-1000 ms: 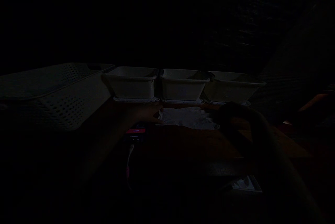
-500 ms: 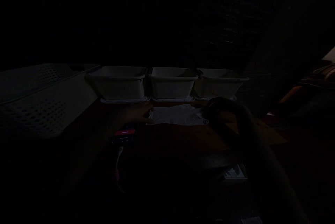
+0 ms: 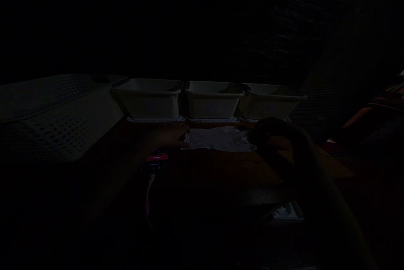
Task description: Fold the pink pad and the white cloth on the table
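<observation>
The scene is very dark. A white cloth (image 3: 219, 139) lies flat on a wooden table (image 3: 240, 169) in front of three white tubs. My left hand (image 3: 170, 135) rests at the cloth's left edge, fingers touching it. At the cloth's right edge sits my right hand (image 3: 263, 132), a dark shape. The fingers of both hands are too dim to make out.
Three white tubs (image 3: 213, 99) stand in a row at the back. A large perforated white basket (image 3: 59, 114) lies at the left. A phone with a red screen (image 3: 156, 160) and its cable lie near my left wrist. A small white item (image 3: 285, 212) sits near the front.
The view shifts left and then partly back. Both hands stay at the two ends of the cloth.
</observation>
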`<state>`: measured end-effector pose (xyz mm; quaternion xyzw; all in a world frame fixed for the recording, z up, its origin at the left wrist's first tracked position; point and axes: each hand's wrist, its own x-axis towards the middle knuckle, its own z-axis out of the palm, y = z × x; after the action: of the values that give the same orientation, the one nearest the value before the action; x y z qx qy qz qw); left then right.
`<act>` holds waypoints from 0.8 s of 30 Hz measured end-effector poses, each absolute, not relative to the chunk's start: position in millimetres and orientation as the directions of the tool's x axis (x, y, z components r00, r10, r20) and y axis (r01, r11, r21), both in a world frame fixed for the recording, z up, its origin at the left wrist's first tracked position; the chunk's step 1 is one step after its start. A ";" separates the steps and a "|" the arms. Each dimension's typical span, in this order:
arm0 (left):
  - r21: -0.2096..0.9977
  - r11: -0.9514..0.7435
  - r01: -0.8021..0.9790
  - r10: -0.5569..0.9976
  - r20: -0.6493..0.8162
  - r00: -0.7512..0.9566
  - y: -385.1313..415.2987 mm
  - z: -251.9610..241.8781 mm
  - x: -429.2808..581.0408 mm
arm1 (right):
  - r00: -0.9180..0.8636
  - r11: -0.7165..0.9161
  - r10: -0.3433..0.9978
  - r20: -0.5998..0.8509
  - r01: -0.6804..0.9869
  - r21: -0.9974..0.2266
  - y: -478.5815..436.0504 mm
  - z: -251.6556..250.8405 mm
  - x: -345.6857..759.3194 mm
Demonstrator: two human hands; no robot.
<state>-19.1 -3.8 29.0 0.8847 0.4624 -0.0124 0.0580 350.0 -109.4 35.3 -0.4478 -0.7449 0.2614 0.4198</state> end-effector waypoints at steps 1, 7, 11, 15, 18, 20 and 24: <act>0.093 -0.565 0.820 0.817 -0.073 0.572 -3.7 28.8 -19.0 | -0.239 0.481 0.876 0.418 0.467 -0.742 -109.3 35.8 349.6; 0.089 -0.583 0.807 0.806 -0.056 0.589 -2.9 28.0 -19.4 | -0.210 0.511 0.846 0.490 0.579 -0.635 -115.2 36.0 348.9; 0.078 -0.577 0.813 0.810 -0.077 0.582 -1.5 27.4 -20.6 | -0.190 0.477 0.871 0.454 0.555 -0.682 -92.8 36.5 368.2; 0.084 -0.597 0.798 0.796 -0.061 0.602 1.2 26.0 -22.5 | -0.210 0.293 0.953 0.218 0.466 -0.835 -29.1 44.3 397.1; 0.091 -0.600 0.795 0.793 -0.062 0.606 1.0 26.6 -22.1 | -0.170 0.112 0.984 0.045 0.408 -0.906 9.9 47.2 408.0; 0.081 -0.587 0.805 0.802 -0.079 0.593 -0.5 28.2 -21.0 | -0.162 0.069 0.987 0.005 0.394 -0.917 20.3 46.0 409.6; 0.069 -0.571 0.818 0.812 -0.098 0.575 -3.3 30.9 -18.9 | -0.117 0.037 0.993 -0.009 0.384 -0.923 18.6 41.6 409.8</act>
<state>-18.9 -3.3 30.9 0.8859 0.4599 -0.0278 0.0535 409.8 18.6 41.6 -0.5550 -0.6203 0.4167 0.3655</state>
